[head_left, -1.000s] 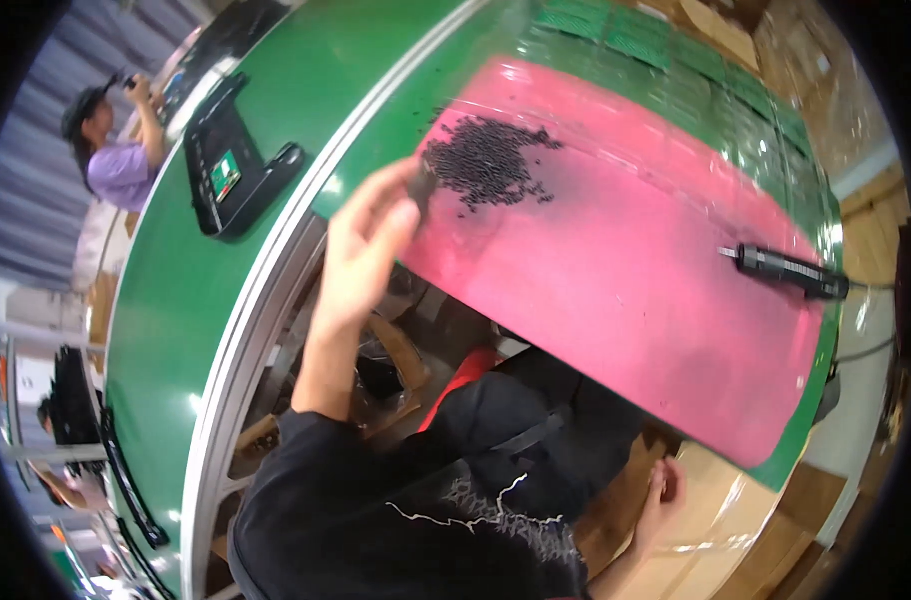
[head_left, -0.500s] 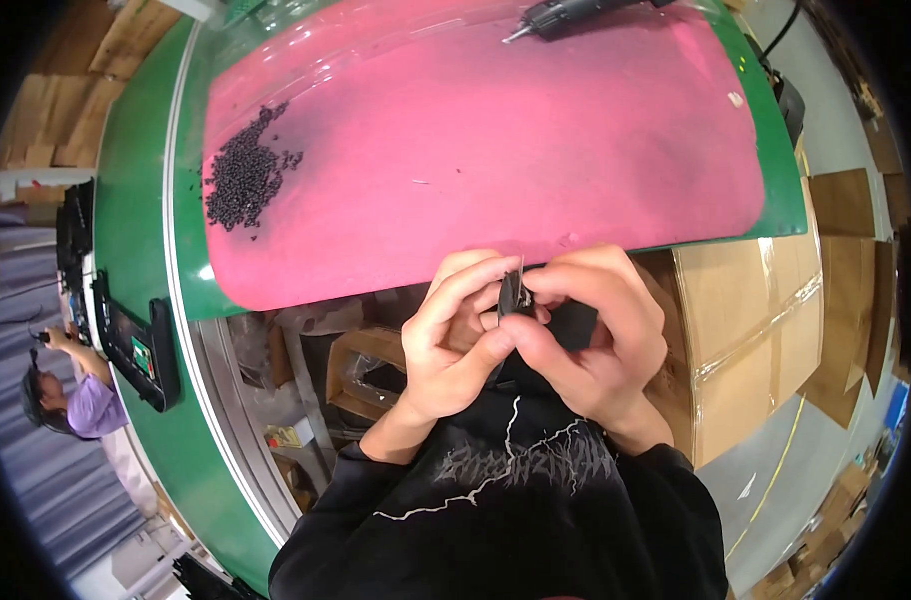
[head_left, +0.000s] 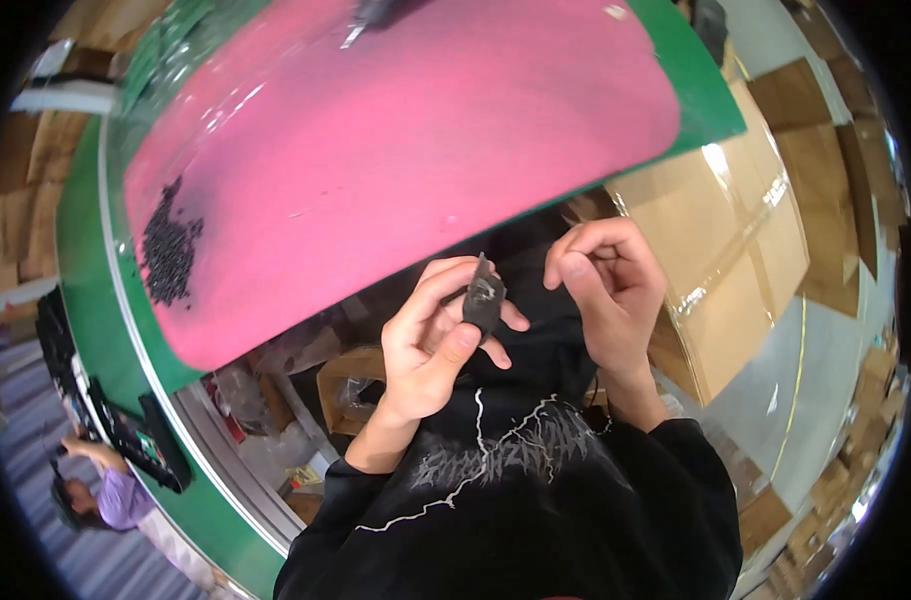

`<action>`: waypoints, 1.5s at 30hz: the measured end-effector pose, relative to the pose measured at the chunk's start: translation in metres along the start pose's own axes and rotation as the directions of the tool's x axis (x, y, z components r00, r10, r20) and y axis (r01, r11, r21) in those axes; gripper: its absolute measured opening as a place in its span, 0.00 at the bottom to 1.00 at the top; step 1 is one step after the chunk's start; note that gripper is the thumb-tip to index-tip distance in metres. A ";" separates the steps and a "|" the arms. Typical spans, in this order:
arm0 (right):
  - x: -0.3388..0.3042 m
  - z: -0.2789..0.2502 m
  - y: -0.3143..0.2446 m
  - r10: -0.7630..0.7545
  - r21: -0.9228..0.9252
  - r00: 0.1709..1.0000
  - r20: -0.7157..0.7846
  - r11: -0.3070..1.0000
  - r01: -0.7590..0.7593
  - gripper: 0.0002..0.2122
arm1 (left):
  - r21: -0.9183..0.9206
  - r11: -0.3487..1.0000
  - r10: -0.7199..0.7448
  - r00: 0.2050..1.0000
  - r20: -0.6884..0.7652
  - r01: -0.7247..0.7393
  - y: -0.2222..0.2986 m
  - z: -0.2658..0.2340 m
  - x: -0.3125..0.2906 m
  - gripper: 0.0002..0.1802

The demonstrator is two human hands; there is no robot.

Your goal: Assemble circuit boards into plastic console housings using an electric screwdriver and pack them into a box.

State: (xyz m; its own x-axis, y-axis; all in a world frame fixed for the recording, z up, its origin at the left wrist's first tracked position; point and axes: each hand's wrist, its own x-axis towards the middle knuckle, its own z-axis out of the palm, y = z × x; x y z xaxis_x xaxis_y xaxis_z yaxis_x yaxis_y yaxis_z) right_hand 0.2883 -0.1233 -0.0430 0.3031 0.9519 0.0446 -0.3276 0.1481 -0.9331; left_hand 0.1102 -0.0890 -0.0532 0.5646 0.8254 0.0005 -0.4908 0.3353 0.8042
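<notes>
My left hand (head_left: 431,340) grips a small flat black plastic part (head_left: 484,297) between thumb and fingers, standing on edge in front of my chest. A few bright metallic spots show on its face. Its exact kind is not clear. Apart from it, to the right, my right hand (head_left: 611,290) is raised with fingers curled and thumb against the index finger. Whether something tiny sits in that pinch is hidden. On the pink mat (head_left: 396,150), at the left, lies a heap of tiny black pieces (head_left: 171,250).
A dark powered screwdriver (head_left: 378,12) lies at the mat's far edge, partly cut off. Right of me stands a taped cardboard box (head_left: 721,250). The green table (head_left: 81,230) runs along the left, bearing a black casing (head_left: 141,435). A person in purple (head_left: 126,495) is beyond it.
My right hand has let go of the black part and drawn off to the right. The left hand keeps it, turned to show its face. The whole view has swung rightward and tilted.
</notes>
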 end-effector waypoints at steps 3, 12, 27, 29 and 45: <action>-0.008 -0.007 -0.001 -0.040 -0.128 0.996 -0.086 0.991 0.029 0.11 | 0.048 0.999 -0.014 0.999 0.037 0.012 -0.018 0.006 0.009 0.24; -0.009 -0.012 -0.008 -0.173 -0.442 0.983 -0.058 0.888 0.130 0.08 | 0.253 0.967 -0.018 0.990 0.140 -0.018 -0.030 0.019 0.031 0.24; -0.059 -0.088 0.046 -0.454 -0.471 0.768 -0.452 0.852 0.227 0.04 | 0.845 0.519 -0.180 0.983 -0.044 0.133 -0.102 0.020 0.063 0.17; -0.067 -0.105 0.062 -0.226 -0.345 0.774 -0.591 0.939 0.012 0.04 | 0.793 0.590 -0.263 0.965 0.007 0.155 -0.110 0.015 0.068 0.17; -0.113 -0.124 0.119 0.381 0.528 0.746 -0.546 0.848 -0.047 0.17 | 0.555 0.642 -0.708 0.686 0.164 0.529 -0.194 0.037 0.070 0.15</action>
State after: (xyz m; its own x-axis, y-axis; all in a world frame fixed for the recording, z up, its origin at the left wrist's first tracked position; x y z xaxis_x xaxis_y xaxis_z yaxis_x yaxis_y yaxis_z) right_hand 0.3260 -0.2462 -0.2029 0.5896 0.6207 -0.5169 -0.7645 0.2223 -0.6051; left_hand 0.2698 -0.1129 -0.1873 0.8441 0.2545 -0.4719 0.3524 0.4000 0.8461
